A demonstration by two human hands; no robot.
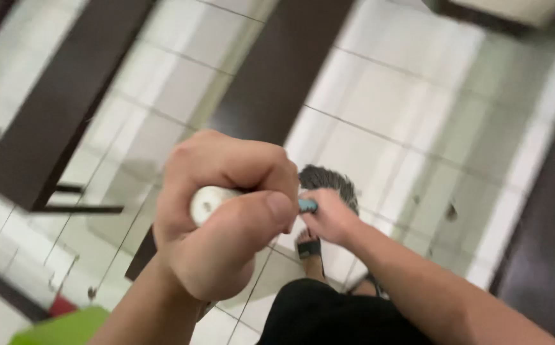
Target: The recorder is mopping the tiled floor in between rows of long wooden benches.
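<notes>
My left hand (pixel 223 217) is closed in a fist around the white top end of a broom handle (pixel 208 203), close to the camera. Lower on the same handle, where it looks teal (pixel 307 205), my right hand (pixel 328 217) grips it. The grey bristle head of the broom (pixel 328 182) rests on the white tiled floor (pixel 392 121) just past my right hand. Below it I see my foot in a dark sandal (pixel 308 248) and my black-clad leg (pixel 328 316).
Dark brown furniture pieces stand on the tiles: a long one at the left (pixel 60 102), one at top centre (pixel 277 70), another along the right edge (pixel 546 243). A green object (pixel 60 329) lies at the bottom left. Small debris specks (pixel 451 212) dot the floor.
</notes>
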